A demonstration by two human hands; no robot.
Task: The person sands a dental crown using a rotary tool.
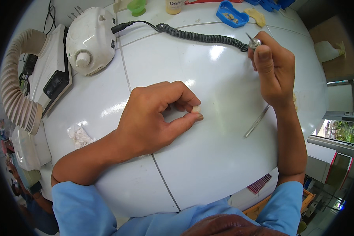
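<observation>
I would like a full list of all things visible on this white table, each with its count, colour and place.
small piece: one, cream, pinched in left hand
rotary handpiece: one, silver, in right hand
coiled cable: one, black, top centre
control unit: one, white, top left
ribbed hose: one, beige, far left
tray: one, blue, top
crumpled tissue: one, white, left
thin metal tool: one, silver, right
table: one, white
left hand: one, centre
right hand: one, upper right
</observation>
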